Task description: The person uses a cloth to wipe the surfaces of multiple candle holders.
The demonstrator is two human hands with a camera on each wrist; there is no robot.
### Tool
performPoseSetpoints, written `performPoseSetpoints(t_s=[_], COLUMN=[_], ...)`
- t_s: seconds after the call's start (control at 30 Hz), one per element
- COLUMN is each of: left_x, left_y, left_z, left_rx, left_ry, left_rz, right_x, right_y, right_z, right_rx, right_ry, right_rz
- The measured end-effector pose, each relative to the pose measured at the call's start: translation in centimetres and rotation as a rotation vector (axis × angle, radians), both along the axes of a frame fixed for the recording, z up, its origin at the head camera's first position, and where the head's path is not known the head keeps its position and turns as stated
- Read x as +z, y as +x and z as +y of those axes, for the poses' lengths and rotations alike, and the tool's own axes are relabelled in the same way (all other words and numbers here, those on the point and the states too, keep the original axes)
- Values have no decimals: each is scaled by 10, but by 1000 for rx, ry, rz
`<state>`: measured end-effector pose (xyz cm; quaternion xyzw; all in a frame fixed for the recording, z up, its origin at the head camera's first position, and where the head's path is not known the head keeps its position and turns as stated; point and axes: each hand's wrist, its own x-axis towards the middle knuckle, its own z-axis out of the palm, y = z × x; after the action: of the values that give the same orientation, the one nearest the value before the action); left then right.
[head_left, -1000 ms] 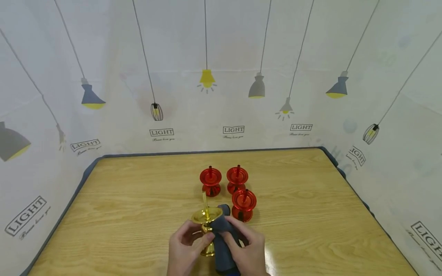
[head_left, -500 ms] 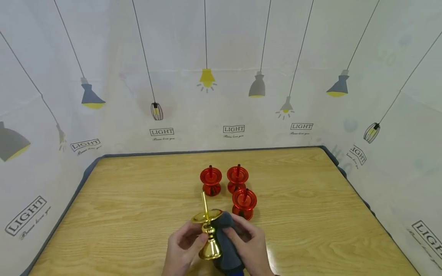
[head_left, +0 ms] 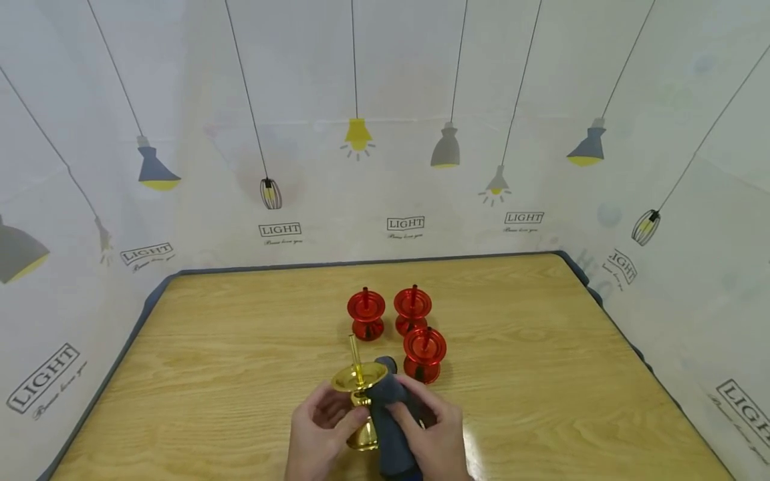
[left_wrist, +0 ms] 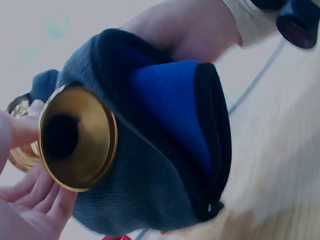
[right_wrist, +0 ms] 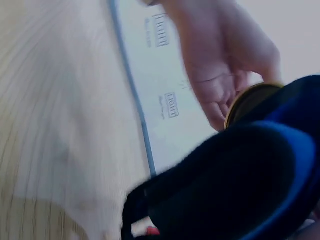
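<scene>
A shiny gold candle holder (head_left: pixel 363 438) with a thin upright tube on its dish is gripped at the stem by my left hand (head_left: pixel 314 435), tilted slightly. My right hand (head_left: pixel 437 437) pinches a dark blue-grey cloth (head_left: pixel 394 442) against the right side of the holder, covering part of its dish rim and stem. In the left wrist view, the hollow underside of the holder's base (left_wrist: pixel 92 142) faces the camera, and the folded cloth (left_wrist: pixel 135 190) shows a brighter blue inside. The right wrist view has the cloth (right_wrist: pixel 220 190) hiding most of the holder.
Three red candle holders stand upright beyond the hands: one at the back left (head_left: pixel 366 307), one at the back right (head_left: pixel 412 304), one nearer (head_left: pixel 424 349), close to the right fingertips. A pale curtain printed with lamps (head_left: pixel 325 167) surrounds the wooden table (head_left: pixel 228 374).
Half a second ago the cloth sat lower and farther right, baring the holder's stem and base. Now it has come back up over the rim and stem. The left hand keeps its grip.
</scene>
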<state>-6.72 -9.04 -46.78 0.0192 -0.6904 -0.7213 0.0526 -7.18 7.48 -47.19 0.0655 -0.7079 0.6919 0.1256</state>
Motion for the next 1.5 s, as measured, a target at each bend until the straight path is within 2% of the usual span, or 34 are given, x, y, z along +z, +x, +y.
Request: performPoseSetpoints(t_s=[0.17, 0.23, 0.33, 0.4, 0.6, 0.7, 0.8, 0.9, 0.97, 1.07, 1.17, 1.23, 1.33, 1.5], left_x=[-9, -11, -11, -10, -4, 0, 1, 1, 0, -1, -4, -6, -7, -5], left_y=[0, -1, -2, -1, 1, 1, -1, -3, -4, -5, -4, -3, -2, 0], left_z=[-9, -12, -12, -10, 5, 11, 14, 12, 9, 4, 1, -1, -1, 4], left_rx=[-127, -161, -164, -132, 25, 47, 81, 107, 99, 35, -29, -53, -50, -31], left_ry=[67, 84, 81, 69, -19, -42, -61, -49, -31, 18, 72, 98, 98, 41], left_rz=[187, 216, 205, 184, 184, 177, 141, 120, 118, 107, 103, 124, 144, 205], right_x=[3, 3, 2, 1, 1, 1, 0, -1, 1, 5, 6, 5, 2, -1], right_y=[-3, -4, -5, -5, -4, -4, -5, -4, -4, -3, -6, -7, -9, -7], right_z=[6, 7, 6, 5, -1, -3, -4, -3, -2, 0, 2, 2, 2, -2], right_rx=[110, 143, 153, 134, -29, -85, -81, -42, -14, 19, 60, 78, 81, 12], right_ry=[-87, -118, -156, -174, -68, -5, 16, 1, -22, -55, -100, -115, -141, -100], right_rz=[-102, -109, -118, -122, -28, 51, 97, 67, 2, -89, -135, -131, -127, -52])
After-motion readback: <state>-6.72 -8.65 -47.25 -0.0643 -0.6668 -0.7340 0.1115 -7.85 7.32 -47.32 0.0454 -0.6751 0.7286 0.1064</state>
